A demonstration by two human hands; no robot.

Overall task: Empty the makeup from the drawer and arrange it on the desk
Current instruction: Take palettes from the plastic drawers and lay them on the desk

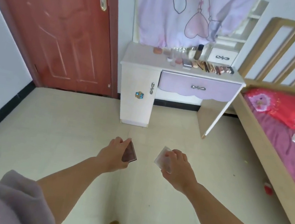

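The step in hand looks like a carry: the left hand (pixel 113 157) pinches a dark flat palette (pixel 130 153) and the right hand (pixel 178 168) grips a pale clear case (pixel 163 159), both arms stretched forward over the floor, well short of the bench (pixel 138 59). Its drawer (pixel 199 86) sits closed, and a row of makeup (pixel 200 64) fills the top's right half. Next, I judge, both pieces need setting down toward the barer left edge.

Both hands (pixel 113 155) (pixel 178 168) outstretched, fingers curled

Far, a white surface (pixel 138 59) with a lilac drawer (pixel 199 87); red-brown door (pixel 56 22) left; pink bed (pixel 283 140) right; cream floor (pixel 81 124); heart-patterned lilac cloth (pixel 189 12).
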